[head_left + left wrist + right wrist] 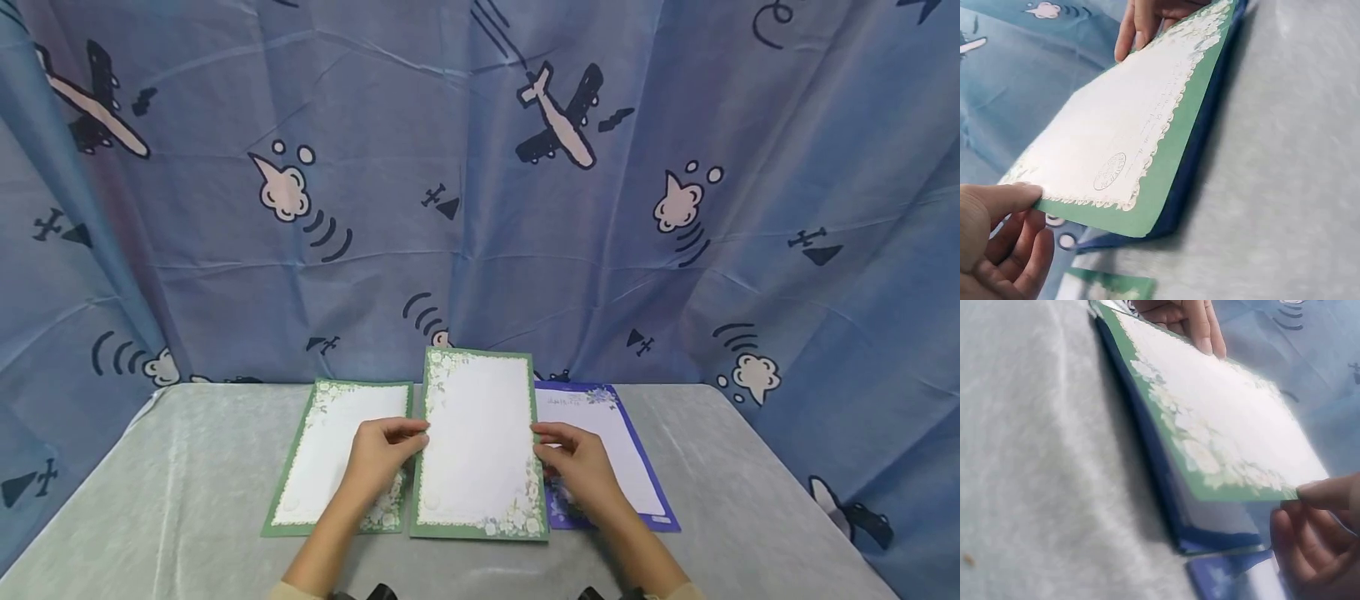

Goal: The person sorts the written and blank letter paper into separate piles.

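Observation:
A white sheet of stationery paper [480,433] with a green, flower-trimmed border is held up in the middle of the head view. My left hand [377,454] pinches its left edge between thumb and fingers. At the opposite edge, the thumb and fingers of my right hand [583,467] pinch it too. Beneath the raised sheet, the right wrist view shows a blue-bordered sheet or stack [1222,534] on the table. To the left lies another green-bordered sheet [318,454], partly behind my left hand. A purple-blue-bordered sheet [622,450] lies to the right, partly behind my right hand.
The table is covered with a pale grey cloth [202,483]. Behind it hangs a blue curtain [390,208] printed with planes and clouds, which also drapes down both sides. A small brown speck [968,558] lies on the cloth in the right wrist view.

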`<state>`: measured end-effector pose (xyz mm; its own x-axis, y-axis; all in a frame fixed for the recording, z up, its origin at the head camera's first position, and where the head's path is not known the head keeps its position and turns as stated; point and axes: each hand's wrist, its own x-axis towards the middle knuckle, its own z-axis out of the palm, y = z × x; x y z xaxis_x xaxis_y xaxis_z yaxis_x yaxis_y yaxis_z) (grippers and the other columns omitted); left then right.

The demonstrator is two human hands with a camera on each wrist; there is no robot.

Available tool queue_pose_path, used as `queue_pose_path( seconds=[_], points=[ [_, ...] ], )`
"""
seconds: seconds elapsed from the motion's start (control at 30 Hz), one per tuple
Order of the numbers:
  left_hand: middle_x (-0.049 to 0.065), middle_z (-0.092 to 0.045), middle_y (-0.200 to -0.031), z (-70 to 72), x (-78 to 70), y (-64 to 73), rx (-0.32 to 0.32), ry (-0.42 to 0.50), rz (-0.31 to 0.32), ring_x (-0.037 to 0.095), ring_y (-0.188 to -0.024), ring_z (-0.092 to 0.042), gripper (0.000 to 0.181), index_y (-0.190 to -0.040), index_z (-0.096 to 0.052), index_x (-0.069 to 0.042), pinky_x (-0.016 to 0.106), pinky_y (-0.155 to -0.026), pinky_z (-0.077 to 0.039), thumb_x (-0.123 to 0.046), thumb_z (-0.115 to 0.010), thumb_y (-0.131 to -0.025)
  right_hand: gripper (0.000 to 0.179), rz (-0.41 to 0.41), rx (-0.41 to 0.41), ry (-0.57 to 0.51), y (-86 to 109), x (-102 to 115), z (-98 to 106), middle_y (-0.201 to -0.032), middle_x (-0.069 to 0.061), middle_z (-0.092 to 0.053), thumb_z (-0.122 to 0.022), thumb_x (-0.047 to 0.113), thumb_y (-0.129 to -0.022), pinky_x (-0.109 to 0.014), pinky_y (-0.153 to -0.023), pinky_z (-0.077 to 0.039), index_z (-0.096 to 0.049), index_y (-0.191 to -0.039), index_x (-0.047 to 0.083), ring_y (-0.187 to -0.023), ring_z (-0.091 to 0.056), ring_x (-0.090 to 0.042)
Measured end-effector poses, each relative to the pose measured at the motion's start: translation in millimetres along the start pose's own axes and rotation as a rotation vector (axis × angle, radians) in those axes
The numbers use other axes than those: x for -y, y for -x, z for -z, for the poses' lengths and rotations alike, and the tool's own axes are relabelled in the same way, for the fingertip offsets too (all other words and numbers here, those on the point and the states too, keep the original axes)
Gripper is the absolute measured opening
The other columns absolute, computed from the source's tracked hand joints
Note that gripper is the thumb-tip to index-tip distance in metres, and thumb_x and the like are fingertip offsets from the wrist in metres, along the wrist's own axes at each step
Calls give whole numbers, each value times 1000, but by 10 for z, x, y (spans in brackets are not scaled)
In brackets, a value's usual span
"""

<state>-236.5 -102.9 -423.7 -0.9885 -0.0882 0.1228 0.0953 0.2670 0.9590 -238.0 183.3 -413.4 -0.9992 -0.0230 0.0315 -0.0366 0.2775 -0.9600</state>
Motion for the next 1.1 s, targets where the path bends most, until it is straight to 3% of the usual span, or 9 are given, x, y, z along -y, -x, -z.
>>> queue_pose_path(
  seconds=[0.17, 0.47, 0.77, 0.93, 1.1],
  points=[
    [7, -77, -98, 95, -104, 14, 5, 66, 36, 14, -79, -68, 13, -102, -80, -11, 30, -71, -59, -10, -74, -91, 33, 5, 26, -22, 19, 91, 5, -116, -16, -68, -69, 6, -93, -30, -73, -61, -69, -126, 3, -89, -67, -10],
    [7, -75, -111, 274, -317, 76, 13, 84, 58, 13, -89, -70, 18, -108, -79, -11, 24, -77, -59, -14, -74, -92, 39, 33, 85, -42, 83, 279, 14, -124, -20, -66, -71, 8, -93, -31, -78, -61, -66, -131, 3, -91, -69, -8],
    [5, -74, -119, 347, -476, 63, 36, 40, -7, 14, -91, -72, 26, -115, -77, -18, 31, -82, -57, -10, -74, -90, 43, 125, 76, 45, 109, 502, 101, -131, -22, -64, -72, 10, -92, -27, -77, -61, -63, -134, 4, -84, -71, -6],
    [4, -72, -122, 468, -546, 71, 29, -1, -36, 14, -93, -69, 29, -120, -75, -19, 29, -82, -53, -11, -72, -92, 46, 195, 116, 70, 67, 658, 102, -133, -22, -63, -73, 13, -93, -26, -78, -60, -62, -136, 5, -84, -71, -6],
    [7, -71, -125, 623, -657, 94, 12, 25, -43, 10, -96, -68, 30, -123, -74, -16, 26, -87, -54, -12, -71, -94, 45, 211, 136, 75, 24, 852, 48, -133, -19, -63, -71, 16, -94, -25, -81, -59, -62, -137, 8, -89, -70, -6]
  ],
)
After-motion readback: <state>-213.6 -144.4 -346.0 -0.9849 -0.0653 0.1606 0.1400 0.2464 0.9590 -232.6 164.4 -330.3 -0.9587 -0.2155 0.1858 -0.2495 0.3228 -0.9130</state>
